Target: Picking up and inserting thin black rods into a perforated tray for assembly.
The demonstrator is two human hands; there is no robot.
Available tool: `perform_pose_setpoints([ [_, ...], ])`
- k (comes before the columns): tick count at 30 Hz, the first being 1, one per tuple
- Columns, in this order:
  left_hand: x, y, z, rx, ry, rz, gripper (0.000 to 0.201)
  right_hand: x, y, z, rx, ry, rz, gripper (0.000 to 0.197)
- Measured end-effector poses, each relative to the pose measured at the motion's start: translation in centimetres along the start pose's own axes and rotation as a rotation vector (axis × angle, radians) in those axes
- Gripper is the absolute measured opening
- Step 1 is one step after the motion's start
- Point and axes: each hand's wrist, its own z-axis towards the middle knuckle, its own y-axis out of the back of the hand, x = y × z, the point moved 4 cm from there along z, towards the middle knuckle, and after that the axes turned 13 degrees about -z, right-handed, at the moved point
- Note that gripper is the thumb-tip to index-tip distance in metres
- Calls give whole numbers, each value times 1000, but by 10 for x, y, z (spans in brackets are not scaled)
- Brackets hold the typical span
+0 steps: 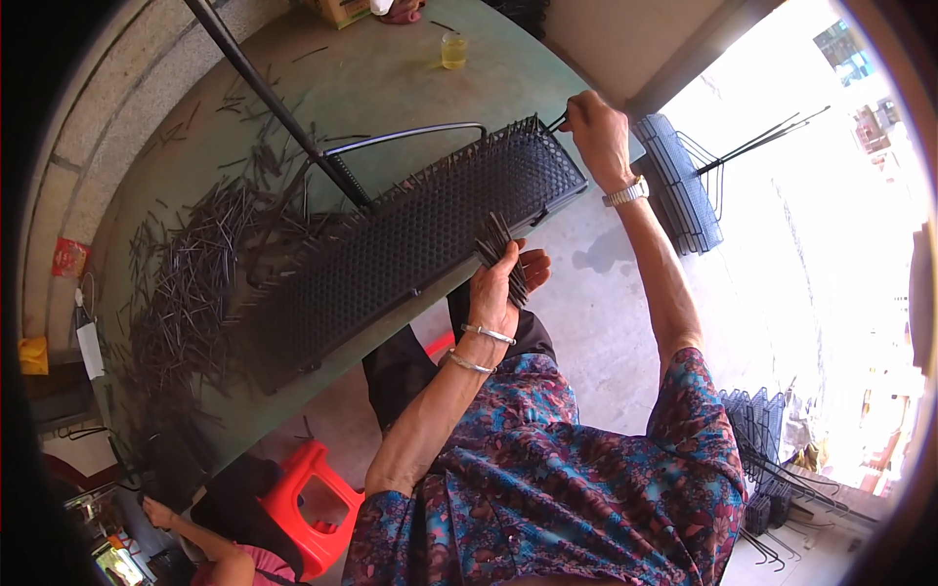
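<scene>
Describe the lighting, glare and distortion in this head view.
Head view: daylight blows out the upper right to near white; the table sits in even shade. Fisheye bends the table rim and leaves a black border. The grid panel and both hands, left and right, look sharp.

Harsh daylight poured in beyond the right hand (598, 137), overexposing that side; left of the left hand (503, 283) lay dim, edges bent and vignetted.
</scene>
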Motion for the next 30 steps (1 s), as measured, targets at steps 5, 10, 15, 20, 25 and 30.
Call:
perform_pose_setpoints([
  [5, -6, -3, -1, 54, 4, -12, 21, -1, -3, 2, 32, -23, 53, 14],
  [10, -18, -16, -11, 125, -18, -88, 23, -5, -9, 9, 117, 20, -91, 15],
  [15, -40, -30, -21, 286, -70, -164, 19, -7, -12, 14, 129, 48, -175, 14],
  [20, -57, -45, -41, 458, -53, -260, 22, -5, -14, 21, 148, 137, -247, 15],
  [25, -67, -47, -49, 502, -95, -250, 20, -7, -19, 22, 154, 205, -281, 12],
  [30, -70, -43, -52, 486, -115, -234, 20, -3, -20, 21, 156, 230, -308, 12],
])
